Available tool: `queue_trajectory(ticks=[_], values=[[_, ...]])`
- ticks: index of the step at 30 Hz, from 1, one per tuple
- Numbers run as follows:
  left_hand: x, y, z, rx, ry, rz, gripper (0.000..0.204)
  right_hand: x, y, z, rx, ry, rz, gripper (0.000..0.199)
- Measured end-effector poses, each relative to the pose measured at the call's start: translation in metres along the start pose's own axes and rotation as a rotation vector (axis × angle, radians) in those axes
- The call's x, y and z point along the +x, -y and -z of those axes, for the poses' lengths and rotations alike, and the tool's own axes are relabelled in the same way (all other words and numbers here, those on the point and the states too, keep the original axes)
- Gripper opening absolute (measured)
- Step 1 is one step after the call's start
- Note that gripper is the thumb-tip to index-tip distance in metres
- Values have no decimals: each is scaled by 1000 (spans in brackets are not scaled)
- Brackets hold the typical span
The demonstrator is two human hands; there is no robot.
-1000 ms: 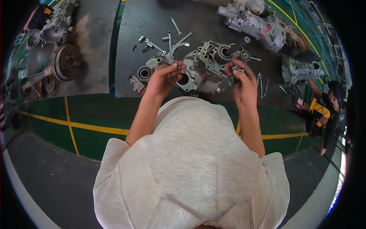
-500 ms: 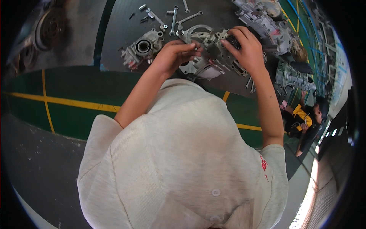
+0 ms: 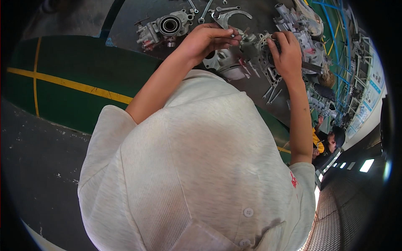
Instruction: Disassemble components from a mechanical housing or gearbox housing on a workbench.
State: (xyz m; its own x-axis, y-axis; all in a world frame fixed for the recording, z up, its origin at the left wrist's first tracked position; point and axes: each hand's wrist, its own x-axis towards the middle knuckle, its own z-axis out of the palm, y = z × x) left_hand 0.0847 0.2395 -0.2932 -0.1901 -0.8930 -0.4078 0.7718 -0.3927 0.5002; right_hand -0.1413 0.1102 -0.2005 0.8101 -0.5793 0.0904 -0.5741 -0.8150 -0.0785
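My left hand (image 3: 214,42) pinches a small metal piece (image 3: 233,35). My right hand (image 3: 287,54), half spread, curls at the gearbox housing (image 3: 264,62) on the bench (image 3: 127,27); grip unconfirmed, I cannot tell.

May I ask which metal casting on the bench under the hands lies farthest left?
The grey casting with the dark-ringed round opening, left of the left hand; the others, like the pale casting below that hand, lie farther right.

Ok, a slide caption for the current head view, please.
Right hand at a metal casing, left hand near a curved metal fork, over a dark workbench.
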Motion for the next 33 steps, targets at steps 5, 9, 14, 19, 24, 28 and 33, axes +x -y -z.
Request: queue_trajectory(ticks=[5, 9, 14, 19, 24, 28, 33], values=[[-1, -3, 1, 1, 12, -12, 33, -5, 1, 1, -18, 4, 34, 21], [2, -3, 6, 5, 14, -18, 32, -7, 2, 0, -65, 8, 60, 19], [2, -4, 7, 13, 6, -7, 31, -4, 8, 7, -57, 37, 69, 19], [1, -5, 10, 10, -11, 36, 33, 4, 19, 32, -56, 177, 39, 33], [-2, -12, 11, 28, -36, 64, 35, 6, 2, 54, 70, 351, 56, 48], [-3, -19, 10, 52, -62, 65, 33, 9, 2, 83, 178, 319, -49, 49], [0, -24, 8, 64, -84, 85, 28, -27, 20, 121, 263, 123, -256, 48]])
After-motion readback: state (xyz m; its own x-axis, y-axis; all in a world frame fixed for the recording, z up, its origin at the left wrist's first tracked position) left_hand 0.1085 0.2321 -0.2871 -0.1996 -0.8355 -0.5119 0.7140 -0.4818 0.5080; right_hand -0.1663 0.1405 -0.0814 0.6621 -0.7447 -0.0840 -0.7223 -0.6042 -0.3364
